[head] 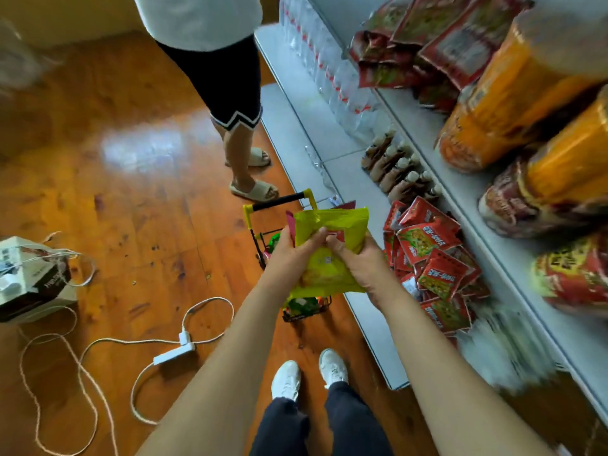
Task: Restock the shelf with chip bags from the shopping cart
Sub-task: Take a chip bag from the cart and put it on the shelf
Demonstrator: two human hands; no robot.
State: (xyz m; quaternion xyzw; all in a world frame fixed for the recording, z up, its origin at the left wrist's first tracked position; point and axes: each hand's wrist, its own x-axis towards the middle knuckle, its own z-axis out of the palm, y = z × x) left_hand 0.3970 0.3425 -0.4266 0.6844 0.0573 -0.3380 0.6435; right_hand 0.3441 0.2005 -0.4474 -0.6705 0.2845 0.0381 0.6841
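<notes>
Above the shopping cart (289, 255), in the head view, you hold a yellow-green chip bag (329, 248) with both hands, and it sits between them at about the middle of the picture. The bag is lifted clear of the cart, probably because you want to turn it the right way before it goes to the shelf (424, 153) on your right side. Behind it a thin pink edge shows, maybe a second bag, but I cannot tell for sure.

Your left hand (296, 255) takes the bag from the left side; its thumb lies across the front and the other fingers are hidden behind the pack, so this grip is closed around the bag. Your right hand (355, 261) is curled on the right part of the bag, knuckles up, and this grip also pinches the pack. Both forearms come forward from the bottom of the picture and meet at the bag.

The cart stands on the wooden floor (131, 192) just beside the bottom ledge of the shelf, and more bags lie inside it, so the restocking seems not finished. Red snack packs (431, 255) are piled on the lower shelf near your right hand. Another person (230, 77) stands further along the aisle, and a white cable (164, 343) lies on the floor at your left.
</notes>
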